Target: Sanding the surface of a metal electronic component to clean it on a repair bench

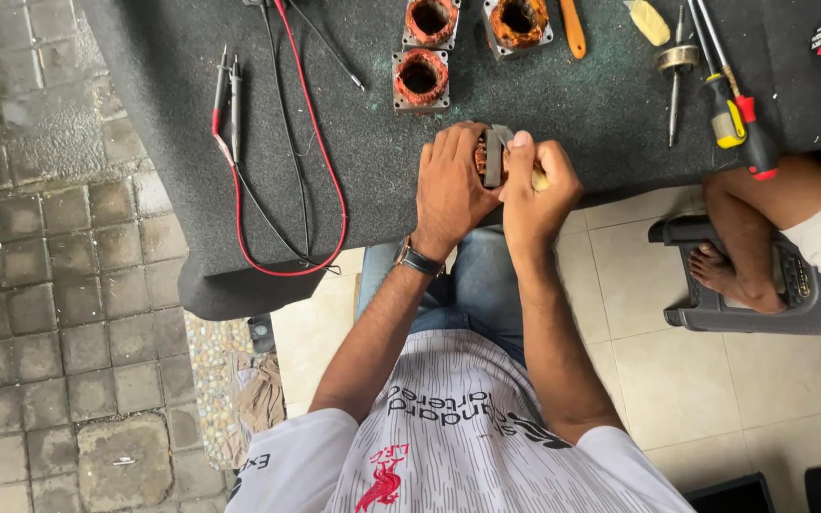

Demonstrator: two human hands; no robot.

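The fingers of the left hand (450,190) wrap closed around a motor winding (483,155), a square metal block with copper wire showing orange between the knuckles. The fingers of the right hand (536,185) are pinched shut on a small pale-handled tool (538,179), and the thumb presses against the grey metal face of the block. The block sits at the near edge of the bench (525,104), held just above the person's lap, and both hands touch it.

Judging from how things lie, the work on this winding is in hand and not finished: it is the only one off the row, and how much of its wire has been handled is hidden by the fingers.

Just beyond the fingertips stand three more windings (421,78) of the same kind, square steel frames with round holes and rusty copper coils, looking untouched. To the right of the fingers, farther out, lie an orange-handled tool (573,28), a soldering iron (677,71) and two screwdrivers (741,119) with yellow and red grips. To the left of the fingers lie meter probes (227,90) with red and black leads (320,171) curling over the dark, felt-like bench cover. Well off to the right, another person's bare foot (729,275) rests on a grey plastic stool (800,294).
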